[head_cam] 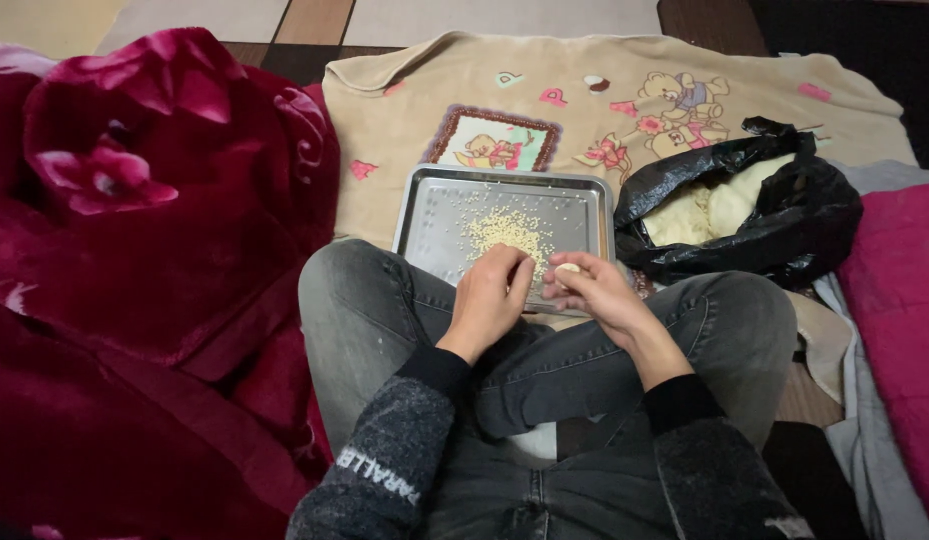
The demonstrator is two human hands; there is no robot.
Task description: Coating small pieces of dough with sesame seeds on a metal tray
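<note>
I sit cross-legged in grey jeans with a rectangular metal tray (435,200) in front of my knees. A small heap of pale yellow kernels (505,232) lies in the tray. My left hand (493,296) is curled at the tray's near edge, fingers closed, touching the heap's near side. My right hand (597,292) pinches a small pale cob piece (568,268) between thumb and fingers, just beside the left hand.
A black plastic bag (785,235) holding pale husks lies open to the right of the tray. A beige blanket with cartoon bears (605,90) lies under the tray. A dark red plush blanket (135,250) fills the left; a pink cloth (905,320) lies at right.
</note>
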